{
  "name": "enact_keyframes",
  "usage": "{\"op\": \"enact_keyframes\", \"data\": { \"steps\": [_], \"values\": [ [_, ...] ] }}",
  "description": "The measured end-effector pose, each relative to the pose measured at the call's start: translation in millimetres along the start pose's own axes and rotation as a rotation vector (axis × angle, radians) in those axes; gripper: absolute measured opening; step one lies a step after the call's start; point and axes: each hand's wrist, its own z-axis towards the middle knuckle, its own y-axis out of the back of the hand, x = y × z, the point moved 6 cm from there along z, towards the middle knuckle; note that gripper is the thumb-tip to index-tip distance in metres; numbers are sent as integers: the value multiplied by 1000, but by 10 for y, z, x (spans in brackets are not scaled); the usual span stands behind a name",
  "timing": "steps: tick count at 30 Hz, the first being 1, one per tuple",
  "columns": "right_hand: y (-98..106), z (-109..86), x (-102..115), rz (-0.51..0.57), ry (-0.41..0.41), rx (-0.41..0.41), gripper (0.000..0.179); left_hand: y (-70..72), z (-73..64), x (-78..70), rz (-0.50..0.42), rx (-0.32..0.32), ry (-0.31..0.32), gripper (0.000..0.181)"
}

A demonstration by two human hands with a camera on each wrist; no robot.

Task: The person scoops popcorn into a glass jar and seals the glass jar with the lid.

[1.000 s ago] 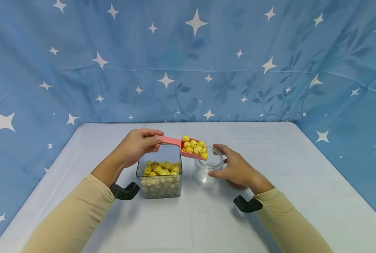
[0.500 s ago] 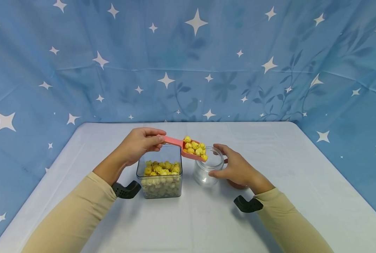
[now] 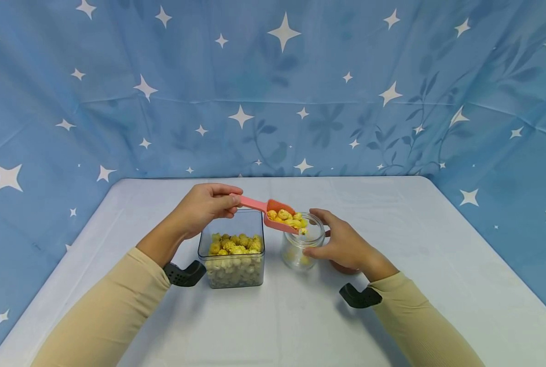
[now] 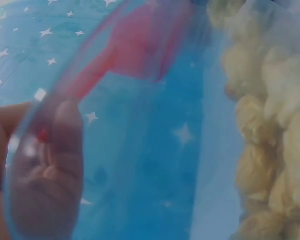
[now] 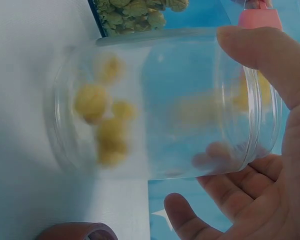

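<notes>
In the head view my left hand (image 3: 204, 210) pinches the handle of a pink scoop (image 3: 253, 203), tilted toward the glass jar (image 3: 295, 254). Yellow popcorn (image 3: 284, 215) lies in the scoop, whose front lip overlaps the jar's mouth. Around the jar's upper part, my right hand (image 3: 343, 243) holds it with thumb and fingers on opposite sides. The right wrist view shows several popcorn pieces (image 5: 91, 103) near the jar's bottom and a blurred piece (image 5: 195, 109) dropping through it. Seen through a clear wall, the scoop (image 4: 135, 47) appears blurred in the left wrist view.
A clear square container (image 3: 236, 223), partly filled with popcorn, stands left of the jar. Behind my right hand a reddish-brown round object (image 3: 345, 269) is partly hidden. All stand on a white-covered table (image 3: 273, 326) before a blue starred curtain (image 3: 273, 76).
My left hand has moved slightly right, and the scoop has tipped further toward the jar. Popcorn has slid forward and some has dropped inside the jar. My right hand has stayed put.
</notes>
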Motion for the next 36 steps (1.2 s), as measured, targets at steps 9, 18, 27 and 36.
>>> {"op": "enact_keyframes", "data": {
  "steps": [9,18,27,36],
  "values": [
    [8,0,9,6,32,-4,91,1,-2,-36,9,1,-5,34],
    [4,5,4,19,40,-4,92,0,-1,-48,8,2,-11,34],
    [1,5,-10,24,37,0,92,-11,5,-77,0,7,-33,35],
    [8,-1,-13,19,47,-7,93,-10,1,-67,18,5,-18,34]
  ]
}}
